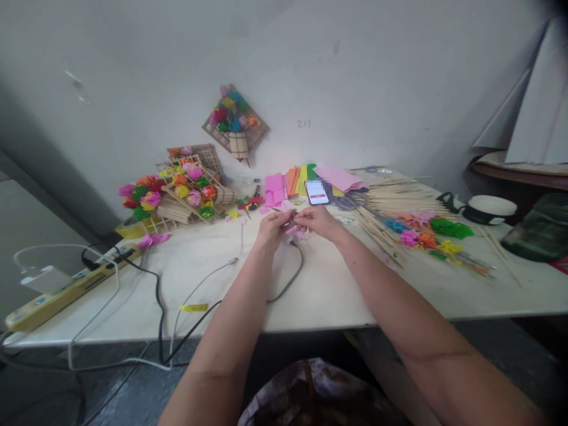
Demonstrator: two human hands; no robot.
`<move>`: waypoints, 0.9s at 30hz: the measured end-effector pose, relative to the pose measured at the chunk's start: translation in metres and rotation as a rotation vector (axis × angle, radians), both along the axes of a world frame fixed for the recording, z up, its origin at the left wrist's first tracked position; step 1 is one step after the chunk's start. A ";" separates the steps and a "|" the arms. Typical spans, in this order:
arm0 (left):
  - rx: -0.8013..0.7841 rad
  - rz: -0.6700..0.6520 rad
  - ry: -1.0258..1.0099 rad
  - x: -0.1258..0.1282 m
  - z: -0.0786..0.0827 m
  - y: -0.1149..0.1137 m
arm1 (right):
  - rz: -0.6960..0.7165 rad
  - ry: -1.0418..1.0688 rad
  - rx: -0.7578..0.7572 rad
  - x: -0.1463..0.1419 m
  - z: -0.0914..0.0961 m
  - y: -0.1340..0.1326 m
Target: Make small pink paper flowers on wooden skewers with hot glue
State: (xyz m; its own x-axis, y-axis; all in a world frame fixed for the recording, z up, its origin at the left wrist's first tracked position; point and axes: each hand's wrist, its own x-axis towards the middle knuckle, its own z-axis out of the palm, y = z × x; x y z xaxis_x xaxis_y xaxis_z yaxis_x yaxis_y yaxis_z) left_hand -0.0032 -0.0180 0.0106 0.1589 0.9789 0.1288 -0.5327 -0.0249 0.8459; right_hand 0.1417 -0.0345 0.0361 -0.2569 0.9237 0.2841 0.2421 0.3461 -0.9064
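Note:
My left hand (276, 227) and my right hand (318, 221) meet above the middle of the white table (213, 284), fingertips pinched close together. What they pinch is too small and too hidden to name. A thin stick-like tip (276, 209) shows by the left fingers. Pink paper pieces (298, 233) show just below the fingertips; whether they are held or lie on the table I cannot tell. Beyond the hands, a lit phone (318, 193) leans against folded crepe paper in pink (276, 190), orange, yellow and green.
At left, paper flowers on bamboo-stick frames (181, 189) stand beside a yellow power strip (66, 290) with cables (162, 319). Scissors (350, 201), bamboo sticks (399, 195) and bunched paper flowers (428, 238) lie at right. A flower decoration (237, 121) hangs on the wall.

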 end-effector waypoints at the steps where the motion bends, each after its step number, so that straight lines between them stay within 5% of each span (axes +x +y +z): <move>1: 0.000 -0.003 -0.002 0.000 0.000 0.000 | -0.001 0.003 0.000 0.000 0.000 0.000; 27: -0.003 0.015 -0.018 0.001 0.000 -0.001 | -0.032 0.040 -0.008 -0.009 0.002 -0.005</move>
State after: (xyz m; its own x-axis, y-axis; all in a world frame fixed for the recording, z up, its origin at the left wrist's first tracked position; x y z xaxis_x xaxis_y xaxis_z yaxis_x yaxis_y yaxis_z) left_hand -0.0026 -0.0189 0.0108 0.1417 0.9815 0.1284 -0.5472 -0.0305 0.8364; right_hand 0.1325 -0.0390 0.0377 -0.2161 0.9334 0.2865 0.2162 0.3319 -0.9182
